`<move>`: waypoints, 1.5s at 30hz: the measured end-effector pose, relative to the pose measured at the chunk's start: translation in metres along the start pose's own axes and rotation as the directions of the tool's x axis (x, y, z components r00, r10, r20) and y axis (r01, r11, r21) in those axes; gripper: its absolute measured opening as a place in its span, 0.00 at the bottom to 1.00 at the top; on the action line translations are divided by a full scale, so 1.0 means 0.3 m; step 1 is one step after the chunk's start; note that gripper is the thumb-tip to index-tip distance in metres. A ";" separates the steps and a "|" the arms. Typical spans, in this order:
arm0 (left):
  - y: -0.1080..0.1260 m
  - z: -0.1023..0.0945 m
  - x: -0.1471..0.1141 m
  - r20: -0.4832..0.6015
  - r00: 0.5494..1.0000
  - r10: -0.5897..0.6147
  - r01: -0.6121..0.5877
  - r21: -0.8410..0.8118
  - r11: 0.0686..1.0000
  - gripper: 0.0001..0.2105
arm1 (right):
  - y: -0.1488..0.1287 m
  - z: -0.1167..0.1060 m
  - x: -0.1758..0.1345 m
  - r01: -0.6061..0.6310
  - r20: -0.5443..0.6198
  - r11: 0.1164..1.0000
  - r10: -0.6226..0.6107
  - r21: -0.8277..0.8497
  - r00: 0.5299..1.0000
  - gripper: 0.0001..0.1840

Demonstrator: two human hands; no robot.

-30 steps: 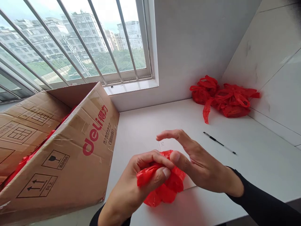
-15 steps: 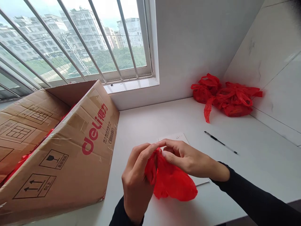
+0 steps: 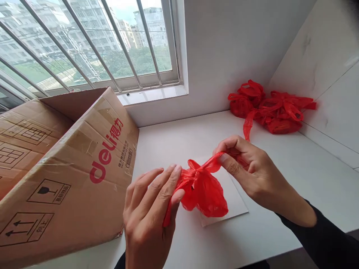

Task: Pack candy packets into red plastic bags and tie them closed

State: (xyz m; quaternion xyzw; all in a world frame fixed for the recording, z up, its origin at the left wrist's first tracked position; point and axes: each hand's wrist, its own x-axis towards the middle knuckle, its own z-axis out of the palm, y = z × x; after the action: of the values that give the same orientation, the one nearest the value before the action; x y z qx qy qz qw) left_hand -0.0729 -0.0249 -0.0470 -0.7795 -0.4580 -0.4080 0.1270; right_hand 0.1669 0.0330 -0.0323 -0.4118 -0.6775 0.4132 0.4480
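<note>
Between my hands hangs a red plastic bag (image 3: 210, 194), drawn together in a knot at its top. My left hand (image 3: 154, 209) pinches one twisted handle of the bag, with a loose end trailing below the thumb. My right hand (image 3: 249, 168) grips the other handle between thumb and fingers and holds it stretched up and to the right. The bag's body puffs out below the knot, above a white sheet or thin pad (image 3: 232, 201) on the table. What the bag contains cannot be seen.
A large open cardboard box (image 3: 84, 179) stands at the left of the white table (image 3: 165, 145). Several red plastic bags (image 3: 283, 112) are heaped in the far right corner by the tiled wall. A barred window (image 3: 112, 48) is behind the box.
My hands have drawn apart, the right one up and to the right. The bag's handles are now stretched out, with a knot showing between them. My right hand now covers where the pen lay.
</note>
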 end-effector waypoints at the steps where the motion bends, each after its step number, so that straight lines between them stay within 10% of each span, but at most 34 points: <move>1: -0.012 0.001 -0.024 0.006 1.000 -0.020 0.020 0.015 1.000 0.15 | 0.026 -0.020 0.000 -0.027 -0.042 0.999 0.026 -0.023 0.999 0.10; 7: -0.084 0.085 -0.189 0.150 0.916 -0.373 0.391 -0.123 0.912 0.10 | 0.204 -0.057 0.001 -0.214 -0.108 0.977 0.215 0.028 0.971 0.14; 13: -0.062 0.177 -0.177 0.394 0.762 -0.514 0.643 -0.362 0.675 0.24 | 0.189 0.024 0.000 -0.187 -0.019 0.850 0.226 0.493 0.974 0.14; 17: -0.038 0.228 -0.123 0.440 0.805 -0.398 0.553 -0.314 0.772 0.27 | 0.172 0.089 0.001 -0.220 0.067 0.834 0.216 0.506 0.974 0.14; 22: -0.024 0.305 -0.127 0.434 0.855 -0.283 0.400 -0.205 0.893 0.25 | 0.238 0.178 -0.018 0.016 0.095 1.000 -0.018 0.016 0.995 0.20; 29: -0.046 0.404 -0.279 0.462 0.873 -0.157 0.138 0.074 0.988 0.29 | 0.454 0.253 -0.101 0.329 0.242 0.782 -0.232 -0.529 0.942 0.32; 45: -0.040 0.421 -0.328 0.537 0.820 -0.199 0.150 0.133 0.980 0.32 | 0.522 0.278 -0.147 0.342 0.319 0.608 -0.151 -0.716 0.936 0.39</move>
State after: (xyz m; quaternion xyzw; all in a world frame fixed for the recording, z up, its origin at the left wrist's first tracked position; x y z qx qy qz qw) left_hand -0.0414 -0.0062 -0.2033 -0.8121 -0.5615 -0.1583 -0.0140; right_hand 0.1287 0.0262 -0.2108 -0.4136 -0.8844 0.0673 0.2056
